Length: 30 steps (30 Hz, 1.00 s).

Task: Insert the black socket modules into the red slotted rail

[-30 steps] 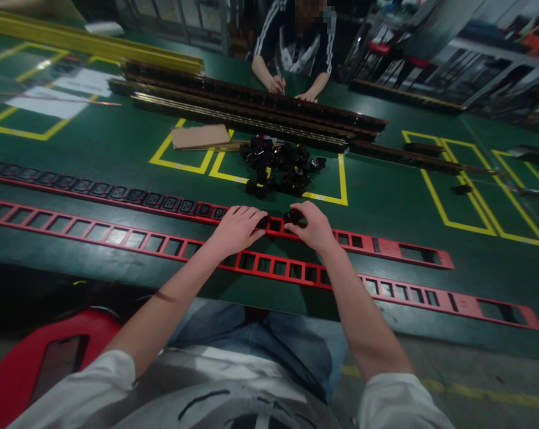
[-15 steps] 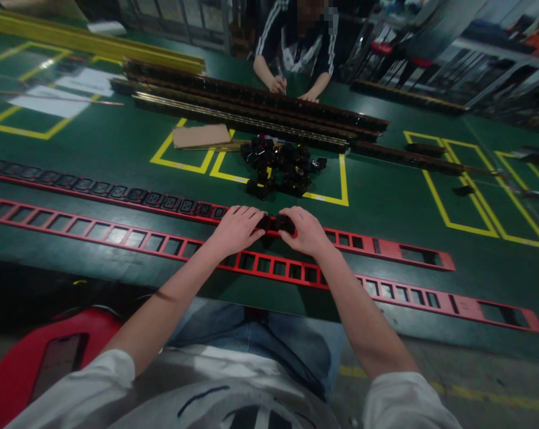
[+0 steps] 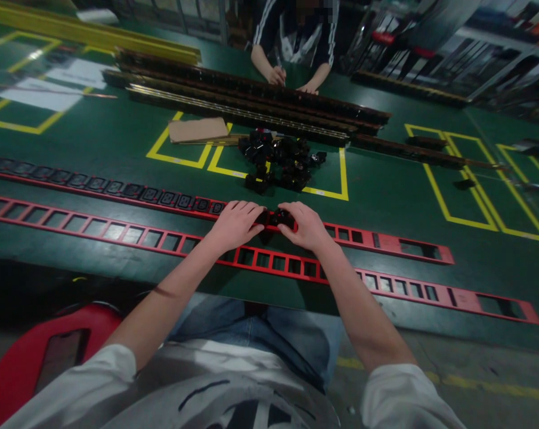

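Note:
My left hand (image 3: 236, 226) is closed around a small black socket module (image 3: 263, 217) over the far red slotted rail (image 3: 344, 234). Facing it, my right hand (image 3: 306, 226) pinches another black socket module (image 3: 282, 215) between thumb and fingers, just above the same rail. My fingers hide much of both pieces, and whether they sit in the slots I cannot tell. To the left of my hands, a row of black sockets (image 3: 167, 198) fills that rail. The near red slotted rail (image 3: 257, 261) lies under my forearms, its windows bare.
Behind my hands lies a heap of loose black modules (image 3: 278, 156), beside a brown cardboard piece (image 3: 198, 130). Long dark metal channels (image 3: 251, 98) cross the table. Across it, a person (image 3: 294, 47) holds a pen. A phone (image 3: 64, 357) rests on a red stool (image 3: 23, 369).
The view has shifted slightly, so the table items appear a little higher. Both hands stay at the same place on the far rail; the right-hand module looks slightly tilted up.

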### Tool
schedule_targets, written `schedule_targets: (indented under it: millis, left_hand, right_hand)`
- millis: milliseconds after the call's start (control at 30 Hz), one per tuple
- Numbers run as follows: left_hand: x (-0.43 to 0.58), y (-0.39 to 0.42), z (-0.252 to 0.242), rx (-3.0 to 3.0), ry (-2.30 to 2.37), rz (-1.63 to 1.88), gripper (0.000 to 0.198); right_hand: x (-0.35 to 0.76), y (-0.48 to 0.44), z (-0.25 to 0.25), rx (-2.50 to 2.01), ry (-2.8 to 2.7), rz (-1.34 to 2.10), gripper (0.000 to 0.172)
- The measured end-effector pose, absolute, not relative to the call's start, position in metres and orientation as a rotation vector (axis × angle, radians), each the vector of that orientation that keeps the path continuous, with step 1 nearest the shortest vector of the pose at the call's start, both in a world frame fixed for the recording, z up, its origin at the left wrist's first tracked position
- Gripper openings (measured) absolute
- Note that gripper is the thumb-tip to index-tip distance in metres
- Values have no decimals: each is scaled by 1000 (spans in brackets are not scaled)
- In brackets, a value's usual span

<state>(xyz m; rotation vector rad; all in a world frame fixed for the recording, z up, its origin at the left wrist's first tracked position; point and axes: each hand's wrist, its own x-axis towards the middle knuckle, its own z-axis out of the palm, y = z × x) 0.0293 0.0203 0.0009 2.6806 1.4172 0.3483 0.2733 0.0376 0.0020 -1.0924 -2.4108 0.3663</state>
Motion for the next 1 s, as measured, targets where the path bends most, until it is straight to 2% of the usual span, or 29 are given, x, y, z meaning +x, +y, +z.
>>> schedule_targets:
  millis: [1000]
  left_hand:
    - [28,22,-2,2695,1411,341,41]
  right_hand:
    - [275,38,0,-1070,-2351,396,44]
